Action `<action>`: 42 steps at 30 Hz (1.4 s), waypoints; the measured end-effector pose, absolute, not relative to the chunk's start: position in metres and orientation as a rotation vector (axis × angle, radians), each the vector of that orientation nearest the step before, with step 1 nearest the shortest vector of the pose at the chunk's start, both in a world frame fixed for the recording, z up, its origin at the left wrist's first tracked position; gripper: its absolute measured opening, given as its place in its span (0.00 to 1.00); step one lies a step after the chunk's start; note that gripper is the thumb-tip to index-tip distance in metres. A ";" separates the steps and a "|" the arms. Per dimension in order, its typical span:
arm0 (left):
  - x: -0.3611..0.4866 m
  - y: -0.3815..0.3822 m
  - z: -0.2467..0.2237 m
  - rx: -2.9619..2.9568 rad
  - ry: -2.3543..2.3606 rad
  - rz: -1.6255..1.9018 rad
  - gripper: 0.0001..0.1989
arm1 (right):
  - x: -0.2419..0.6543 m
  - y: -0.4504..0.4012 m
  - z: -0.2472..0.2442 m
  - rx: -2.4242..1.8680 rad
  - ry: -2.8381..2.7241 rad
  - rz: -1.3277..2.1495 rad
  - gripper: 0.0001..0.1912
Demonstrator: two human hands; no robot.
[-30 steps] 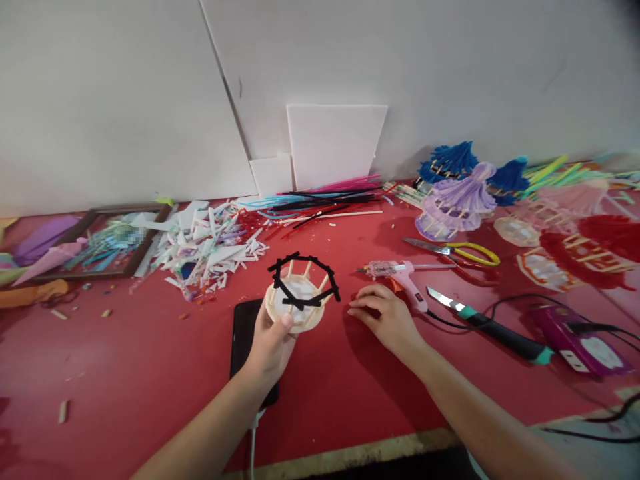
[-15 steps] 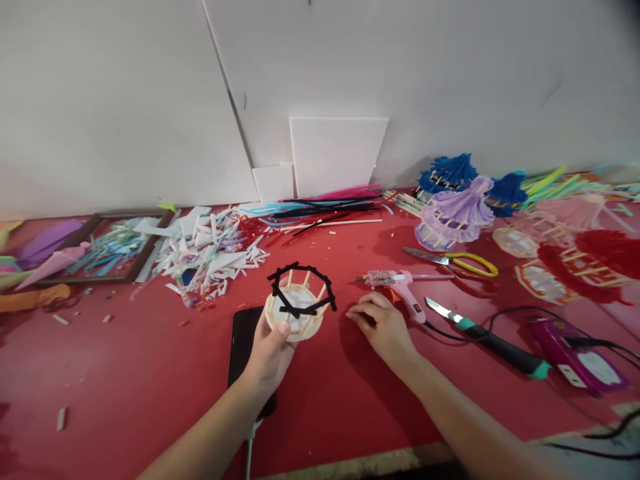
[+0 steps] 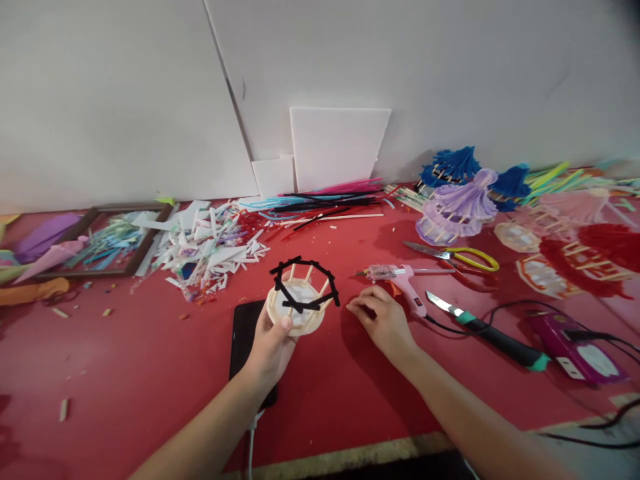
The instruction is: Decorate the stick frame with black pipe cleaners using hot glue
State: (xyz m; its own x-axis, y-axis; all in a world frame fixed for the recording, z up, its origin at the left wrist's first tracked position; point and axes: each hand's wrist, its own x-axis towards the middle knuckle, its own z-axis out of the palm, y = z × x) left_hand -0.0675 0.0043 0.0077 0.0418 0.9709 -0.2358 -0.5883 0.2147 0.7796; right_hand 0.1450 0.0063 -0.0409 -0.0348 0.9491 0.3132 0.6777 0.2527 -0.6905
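Observation:
A small round frame point(image 3: 306, 327) has a pale base, thin wooden posts and a black ring of short strips on top. My left hand point(image 3: 273, 343) is closed around its near left edge, thumb on the base rim, holding it above the table. To the right, my right hand point(image 3: 383, 320) rests by the table with thumb and forefinger pinched together; whatever is between them is too small to make out. Just beyond this hand lies a pink glue gun point(image 3: 407, 287), its nozzle pointing left. A black phone point(image 3: 245, 333) with a white cable lies partly under my left hand.
Scissors point(image 3: 473, 259), a craft knife point(image 3: 500, 340) and a purple power strip point(image 3: 575, 347) lie at right. Finished little umbrella-topped models point(image 3: 460, 203) stand behind them. Foam scraps point(image 3: 210, 247), pipe cleaners point(image 3: 330, 200) and a brown picture frame point(image 3: 135, 257) occupy the back left.
The view has tilted slightly, so the whole scene sits a little higher in the picture. My left hand has turned the round frame slightly; my right hand keeps its pinch.

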 end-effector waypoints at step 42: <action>-0.070 0.003 0.007 0.524 0.792 1.245 0.36 | 0.235 -0.046 -0.027 -1.565 -1.723 -0.033 0.02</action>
